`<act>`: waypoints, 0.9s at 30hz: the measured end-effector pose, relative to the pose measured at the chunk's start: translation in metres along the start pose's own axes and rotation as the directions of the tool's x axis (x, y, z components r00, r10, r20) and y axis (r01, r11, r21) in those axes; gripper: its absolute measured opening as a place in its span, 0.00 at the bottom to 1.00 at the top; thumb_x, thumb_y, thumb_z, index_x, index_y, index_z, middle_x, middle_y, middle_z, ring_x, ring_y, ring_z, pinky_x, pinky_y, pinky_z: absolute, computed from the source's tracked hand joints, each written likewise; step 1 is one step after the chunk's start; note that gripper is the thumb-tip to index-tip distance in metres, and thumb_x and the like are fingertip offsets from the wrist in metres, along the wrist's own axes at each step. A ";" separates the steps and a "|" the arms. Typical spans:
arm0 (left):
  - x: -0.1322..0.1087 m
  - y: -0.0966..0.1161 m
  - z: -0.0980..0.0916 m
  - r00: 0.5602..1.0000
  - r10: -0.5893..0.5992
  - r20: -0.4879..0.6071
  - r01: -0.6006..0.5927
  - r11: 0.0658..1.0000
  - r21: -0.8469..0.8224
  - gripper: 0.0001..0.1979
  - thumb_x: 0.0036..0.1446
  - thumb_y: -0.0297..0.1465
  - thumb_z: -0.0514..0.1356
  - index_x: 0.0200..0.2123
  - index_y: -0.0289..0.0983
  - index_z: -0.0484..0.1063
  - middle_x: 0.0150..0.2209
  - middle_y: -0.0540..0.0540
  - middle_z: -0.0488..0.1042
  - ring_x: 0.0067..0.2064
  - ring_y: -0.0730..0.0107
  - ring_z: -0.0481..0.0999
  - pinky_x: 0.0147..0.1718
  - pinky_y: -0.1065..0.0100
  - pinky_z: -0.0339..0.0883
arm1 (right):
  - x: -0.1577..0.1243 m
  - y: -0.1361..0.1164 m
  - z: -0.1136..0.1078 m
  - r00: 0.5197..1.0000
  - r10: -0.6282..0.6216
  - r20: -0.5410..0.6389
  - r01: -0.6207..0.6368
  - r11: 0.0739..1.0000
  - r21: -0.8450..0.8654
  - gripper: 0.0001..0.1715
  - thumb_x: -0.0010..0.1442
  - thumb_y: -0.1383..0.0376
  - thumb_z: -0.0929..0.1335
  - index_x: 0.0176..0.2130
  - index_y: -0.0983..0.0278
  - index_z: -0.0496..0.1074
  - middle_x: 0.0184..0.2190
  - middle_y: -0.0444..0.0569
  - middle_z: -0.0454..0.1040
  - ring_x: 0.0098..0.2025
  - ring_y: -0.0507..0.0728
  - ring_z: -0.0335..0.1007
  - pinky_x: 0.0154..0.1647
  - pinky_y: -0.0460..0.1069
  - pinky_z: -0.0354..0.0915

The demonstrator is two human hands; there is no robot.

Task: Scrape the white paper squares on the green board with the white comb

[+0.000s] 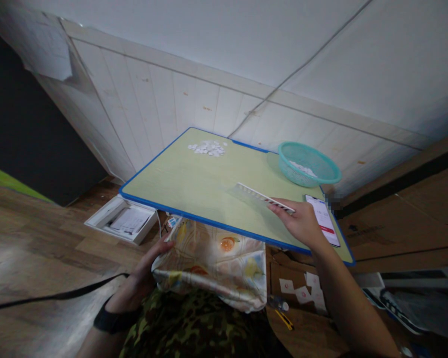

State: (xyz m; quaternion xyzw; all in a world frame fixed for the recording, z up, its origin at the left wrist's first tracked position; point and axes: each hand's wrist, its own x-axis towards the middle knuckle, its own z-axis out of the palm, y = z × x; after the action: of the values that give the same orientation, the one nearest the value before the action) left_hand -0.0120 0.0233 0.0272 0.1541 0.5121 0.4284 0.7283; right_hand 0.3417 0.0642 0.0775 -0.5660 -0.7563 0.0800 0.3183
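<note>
- Take the clock face as centred on the bench (pixel 194 184), with 12 o'clock at the wall.
- Your right hand (pixel 300 221) reaches in from 4 o'clock, thumb and fingers closed on the near end of a white slotted strip (pixel 259 194).
- The strip lies just off centre towards 3 o'clock, its far end pointing to 10 o'clock; you probably pinch it by one end to leave its length free. Blur hides whether it touches the bench.
- Your left hand (pixel 155 261) is at 7 o'clock, touching the left edge of the fruit-print cloth (pixel 209 258) at your lap. Its fingers are mostly hidden, so you cannot tell how firmly it grips; it may be there to steady the cloth.
- Small white pieces (pixel 209 148) lie loosely heaped at 11 o'clock, near the far edge.
- The turquoise basket (pixel 298 178) stands at 2 o'clock with more white bits inside; its raised wall likely stops them scattering.
- A phone (pixel 323 221) lies face up between 3 and 4 o'clock, beside your right wrist, perhaps so you can glance at its lit screen.
- Below bench level, a white box (pixel 93 223) sits at 8 o'clock and a yellow cutter (pixel 284 319) at 5 o'clock.
</note>
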 end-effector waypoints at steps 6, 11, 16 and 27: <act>0.011 -0.009 -0.016 0.994 0.003 0.113 -0.004 1.000 0.009 0.24 0.53 0.29 0.64 0.56 0.38 0.73 0.46 0.44 0.83 0.44 0.53 0.82 0.40 0.63 0.76 | -0.023 -0.018 -0.010 1.000 -0.018 0.016 0.018 1.000 0.018 0.14 0.62 0.59 0.67 0.44 0.59 0.79 0.42 0.47 0.81 0.41 0.61 0.80 0.41 0.52 0.76; 0.013 -0.011 -0.021 0.990 -0.002 0.138 0.002 1.000 -0.002 0.25 0.55 0.31 0.64 0.57 0.38 0.71 0.47 0.45 0.83 0.47 0.54 0.81 0.42 0.63 0.76 | -0.036 -0.023 -0.017 1.000 -0.009 0.004 0.009 1.000 0.018 0.13 0.62 0.61 0.68 0.44 0.60 0.79 0.40 0.47 0.81 0.40 0.61 0.80 0.41 0.52 0.76; 0.012 -0.012 -0.018 0.993 -0.034 0.112 0.037 0.999 -0.018 0.26 0.53 0.30 0.65 0.57 0.36 0.72 0.43 0.43 0.84 0.42 0.51 0.83 0.38 0.61 0.77 | -0.043 -0.024 -0.017 1.000 0.009 -0.016 -0.009 1.000 0.026 0.12 0.62 0.62 0.68 0.44 0.59 0.79 0.41 0.46 0.81 0.40 0.61 0.80 0.41 0.52 0.77; 0.011 -0.011 -0.016 0.993 -0.007 0.121 0.010 1.000 -0.020 0.25 0.54 0.32 0.64 0.56 0.36 0.72 0.44 0.42 0.84 0.45 0.49 0.82 0.42 0.58 0.76 | -0.041 -0.035 -0.009 0.990 -0.029 0.140 0.001 0.981 0.196 0.13 0.62 0.64 0.68 0.45 0.57 0.79 0.42 0.45 0.81 0.40 0.58 0.80 0.42 0.50 0.76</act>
State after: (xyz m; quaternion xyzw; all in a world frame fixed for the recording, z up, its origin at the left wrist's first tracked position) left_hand -0.0196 0.0224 0.0068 0.1703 0.4633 0.4203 0.7614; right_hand 0.3250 0.0131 0.0857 -0.5191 -0.7699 0.1914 0.3181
